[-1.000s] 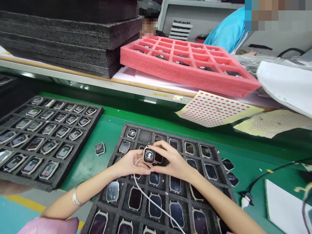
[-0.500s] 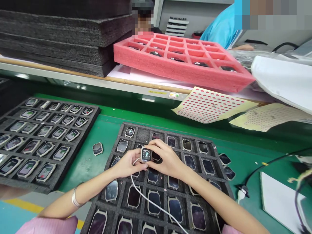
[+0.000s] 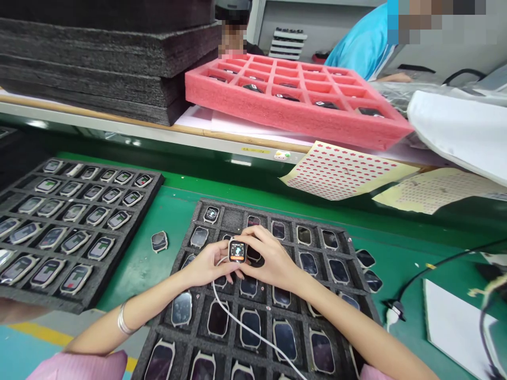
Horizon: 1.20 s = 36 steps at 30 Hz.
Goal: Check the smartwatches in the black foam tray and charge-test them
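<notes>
The left tray (image 3: 133, 221) held rows of lit watches (image 3: 76, 277), perhaps the finished ones. A loose watch (image 3: 159, 241) lay beside it on the worktop (image 3: 176, 203). The left hand (image 3: 208, 264) and right hand (image 3: 271, 258) had their fingers closed on the held watch (image 3: 237, 250), seemingly mid-step, above the middle tray (image 3: 233, 218), whose pockets held mostly dark-screened watches (image 3: 250, 328), likely left to do.

Left tray (image 3: 59, 299) and centre tray (image 3: 233, 219) on worktop (image 3: 171, 214), both containing watches (image 3: 251, 328). Loose watch (image 3: 159, 241) between trays. Shelf (image 3: 222, 142) behind, bearing foam stack (image 3: 99, 58) left of third tray (image 3: 297, 121).
</notes>
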Tool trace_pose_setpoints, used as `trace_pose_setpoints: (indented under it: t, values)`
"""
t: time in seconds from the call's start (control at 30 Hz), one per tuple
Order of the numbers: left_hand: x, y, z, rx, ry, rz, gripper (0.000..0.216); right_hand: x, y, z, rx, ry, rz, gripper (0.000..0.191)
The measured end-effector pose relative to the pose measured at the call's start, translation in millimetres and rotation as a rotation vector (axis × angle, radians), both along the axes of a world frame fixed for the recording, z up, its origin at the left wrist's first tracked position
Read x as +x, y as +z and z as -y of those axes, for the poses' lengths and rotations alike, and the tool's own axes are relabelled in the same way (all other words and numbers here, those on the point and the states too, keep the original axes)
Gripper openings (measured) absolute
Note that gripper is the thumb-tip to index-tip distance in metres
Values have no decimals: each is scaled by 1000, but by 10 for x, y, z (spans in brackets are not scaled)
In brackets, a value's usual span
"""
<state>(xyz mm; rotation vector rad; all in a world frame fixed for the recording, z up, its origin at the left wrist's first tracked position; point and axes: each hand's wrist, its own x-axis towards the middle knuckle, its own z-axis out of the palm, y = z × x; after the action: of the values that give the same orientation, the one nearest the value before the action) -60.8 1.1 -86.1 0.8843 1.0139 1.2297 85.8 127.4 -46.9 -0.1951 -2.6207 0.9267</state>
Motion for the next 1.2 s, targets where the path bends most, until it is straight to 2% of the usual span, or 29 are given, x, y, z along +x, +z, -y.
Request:
trace_pose_setpoints:
  t: [0.13, 0.2, 0.3, 0.43, 0.53, 0.6, 0.67, 0.77, 0.93, 1.1, 1.2]
  values:
    - [23, 2, -16, -3, -72, 56, 33, -22, 75, -223, -154, 21, -20, 29]
    - [29, -10, -35, -14, -66, 89, 31, -109, 61, -381, -150, -28, -1, 24]
    - [30, -18, -58, -27, -30, 94, 32, -316, -50, -549, -28, -131, 47, 29]
    - [27, 0, -72, -29, 23, 72, 37, -494, -173, -560, 157, -143, 158, 37]
    - [33, -5, -86, -39, 70, 65, 37, -421, -112, -536, 273, -129, 251, 39]
    - [41, -19, -96, -53, 84, 66, 37, -323, -41, -554, 320, -126, 315, 31]
    - [49, -37, -102, -68, 82, 69, 37, -246, 0, -591, 344, -130, 367, 22]
    - [53, -62, -101, -83, 74, 74, 39, -193, -12, -635, 344, -159, 379, 26]
    - [33, -81, -102, -98, 71, 88, 44, -72, 15, -478, 263, -170, 276, 41]
    - [27, -46, -105, -73, 66, 108, 49, 40, 34, -141, 118, 41, 119, 45]
    - [42, -52, -101, -63, 82, 90, 47, 14, -38, -69, 139, 64, 104, 44]
